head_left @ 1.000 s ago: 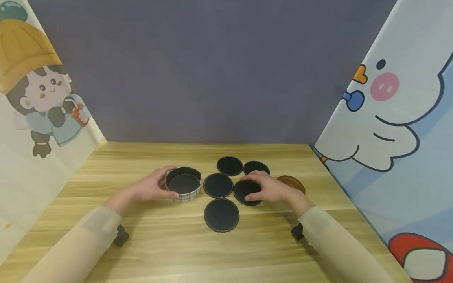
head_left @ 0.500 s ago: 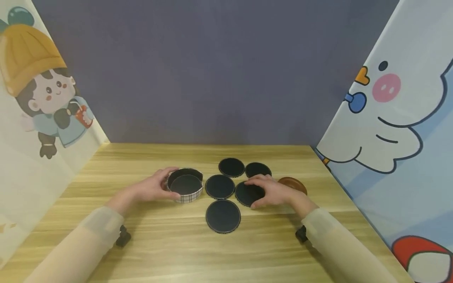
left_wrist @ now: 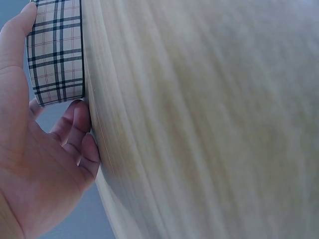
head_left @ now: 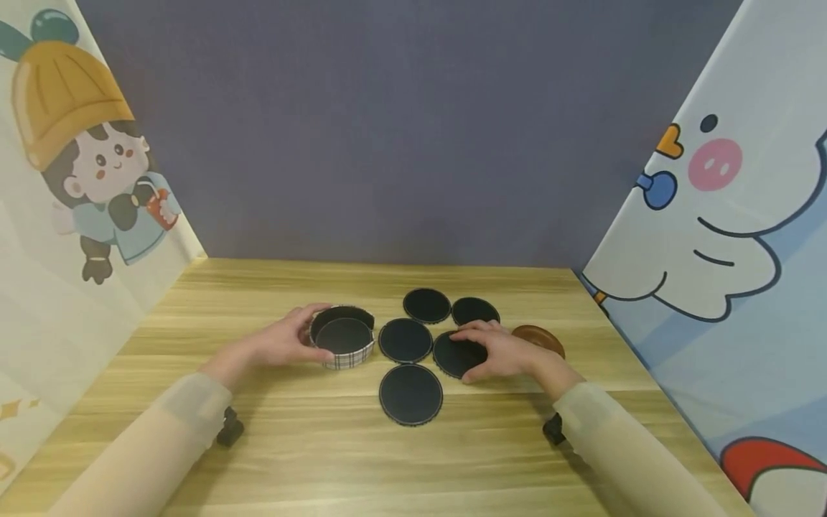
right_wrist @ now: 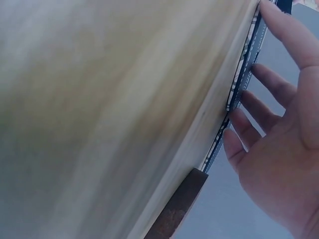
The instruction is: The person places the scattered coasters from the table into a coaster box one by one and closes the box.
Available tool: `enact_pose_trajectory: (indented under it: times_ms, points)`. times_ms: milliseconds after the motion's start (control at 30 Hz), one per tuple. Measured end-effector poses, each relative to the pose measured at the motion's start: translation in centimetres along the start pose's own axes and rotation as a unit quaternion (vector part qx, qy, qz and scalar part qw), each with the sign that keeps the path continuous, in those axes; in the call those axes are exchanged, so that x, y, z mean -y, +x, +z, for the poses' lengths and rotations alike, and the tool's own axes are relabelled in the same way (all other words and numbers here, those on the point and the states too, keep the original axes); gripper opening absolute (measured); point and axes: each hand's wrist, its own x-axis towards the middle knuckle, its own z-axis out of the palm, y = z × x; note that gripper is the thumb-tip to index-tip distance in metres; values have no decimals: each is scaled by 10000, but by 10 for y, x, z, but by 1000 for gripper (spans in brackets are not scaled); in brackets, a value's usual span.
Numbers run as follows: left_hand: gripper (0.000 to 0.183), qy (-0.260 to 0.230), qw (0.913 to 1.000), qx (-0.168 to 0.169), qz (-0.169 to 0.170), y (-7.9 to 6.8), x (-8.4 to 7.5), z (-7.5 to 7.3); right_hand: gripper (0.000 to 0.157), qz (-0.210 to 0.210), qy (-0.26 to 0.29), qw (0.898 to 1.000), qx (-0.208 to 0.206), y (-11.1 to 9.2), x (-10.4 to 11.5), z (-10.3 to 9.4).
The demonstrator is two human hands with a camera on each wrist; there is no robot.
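Observation:
My left hand (head_left: 287, 343) holds a round coaster holder (head_left: 342, 339), thumb on its near side and fingers behind. The holder has a black inside, a notch at the right of its rim, and plaid sides in the left wrist view. To its right lie several flat black round coasters with stitched edges. My right hand (head_left: 500, 352) is spread at the right side of one coaster (head_left: 455, 353), its thumb by the near edge and its fingertips over the far part. In the right wrist view, that hand's fingers are lightly bent along the coasters' thin edges.
Another coaster (head_left: 410, 395) lies nearest the front, one (head_left: 405, 340) beside the holder, and two more, a left one (head_left: 427, 305) and a right one (head_left: 476, 311), farther back. A brown round wooden piece (head_left: 539, 337) lies behind my right wrist. A grey panel (head_left: 400, 129) stands at the table's back.
My right hand has slid slightly right and toward me over the coaster, uncovering more of it. The left hand keeps its hold on the holder. The head view has shifted a little.

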Motion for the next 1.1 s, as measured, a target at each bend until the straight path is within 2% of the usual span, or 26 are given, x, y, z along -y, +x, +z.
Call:
enact_pose_trajectory:
  times_ms: [267, 700, 1100]
  points:
    - [114, 1, 9999, -66, 95, 1, 2, 0, 82, -19, 31, 9999, 123, 0, 1, -2]
    - [113, 48, 10000, -25, 29, 0, 0, 0, 80, -109, 109, 9988, 473, -8, 0, -3]
    - [115, 155, 9998, -93, 27, 2, 4, 1, 79, -256, 102, 9983, 504, -20, 1, -1]
